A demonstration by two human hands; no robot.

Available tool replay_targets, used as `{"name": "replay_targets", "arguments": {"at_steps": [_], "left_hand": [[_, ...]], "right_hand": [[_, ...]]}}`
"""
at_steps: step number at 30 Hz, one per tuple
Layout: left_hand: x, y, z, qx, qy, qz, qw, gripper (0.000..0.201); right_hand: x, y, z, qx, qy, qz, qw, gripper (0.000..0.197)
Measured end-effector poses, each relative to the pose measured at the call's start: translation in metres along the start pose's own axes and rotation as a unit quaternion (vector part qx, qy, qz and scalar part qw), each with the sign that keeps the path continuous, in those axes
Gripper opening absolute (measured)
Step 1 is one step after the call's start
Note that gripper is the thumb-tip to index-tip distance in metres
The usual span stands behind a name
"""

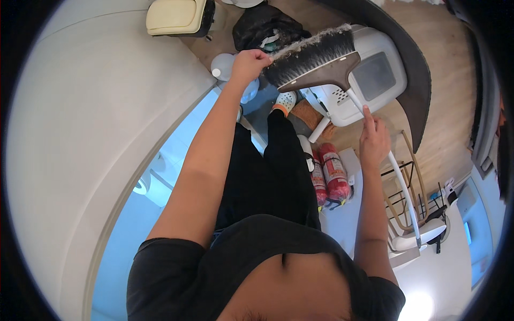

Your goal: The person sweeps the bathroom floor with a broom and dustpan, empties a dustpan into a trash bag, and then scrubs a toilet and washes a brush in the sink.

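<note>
A broom (319, 76) with a brown head, dark bristles and a white handle is held raised in front of me, bristles facing up and away. Pale grey fluff (313, 40) clings along the bristle tips. My right hand (375, 140) is closed round the handle below the head, its index finger stretched along it. The handle runs on down past my right forearm. At the left end of the bristles, my left hand (250, 65) pinches at the fluffy edge. Whether bristle tips are also between its fingers, I cannot tell.
Behind the broom stands a white plastic box (393, 51) with a grey panel, beside a dark curved mat (420, 80). A black bag (257, 27) and clear bottles (222, 67) lie beyond my left hand. Red wrapped cylinders (334, 171) stand right of my legs, near a rack (407, 176).
</note>
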State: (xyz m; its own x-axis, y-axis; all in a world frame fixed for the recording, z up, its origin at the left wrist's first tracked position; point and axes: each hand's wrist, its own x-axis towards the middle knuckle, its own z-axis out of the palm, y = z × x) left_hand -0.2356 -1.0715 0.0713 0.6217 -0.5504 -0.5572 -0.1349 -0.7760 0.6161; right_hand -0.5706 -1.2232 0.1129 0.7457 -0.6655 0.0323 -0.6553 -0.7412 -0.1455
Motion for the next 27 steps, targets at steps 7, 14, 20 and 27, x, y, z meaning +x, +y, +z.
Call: {"name": "replay_targets", "arguments": {"at_steps": [7,14,20,27], "left_hand": [[0.016,-0.002,0.01,0.011,0.257,0.043,0.966,0.017],[0.022,0.008,0.014,-0.067,0.014,0.079,0.994,0.026],[0.026,0.016,0.026,0.134,0.141,0.139,0.971,0.025],[0.046,0.009,0.018,-0.047,0.061,0.077,0.994,0.03]], "right_hand": [[0.002,0.0,0.009,-0.014,0.015,-0.002,1.0,0.043],[0.012,0.012,0.014,-0.016,0.023,-0.029,0.999,0.048],[0.013,0.012,0.019,-0.025,0.036,-0.05,0.998,0.053],[0.009,0.012,0.025,-0.019,0.023,-0.031,0.999,0.052]]}}
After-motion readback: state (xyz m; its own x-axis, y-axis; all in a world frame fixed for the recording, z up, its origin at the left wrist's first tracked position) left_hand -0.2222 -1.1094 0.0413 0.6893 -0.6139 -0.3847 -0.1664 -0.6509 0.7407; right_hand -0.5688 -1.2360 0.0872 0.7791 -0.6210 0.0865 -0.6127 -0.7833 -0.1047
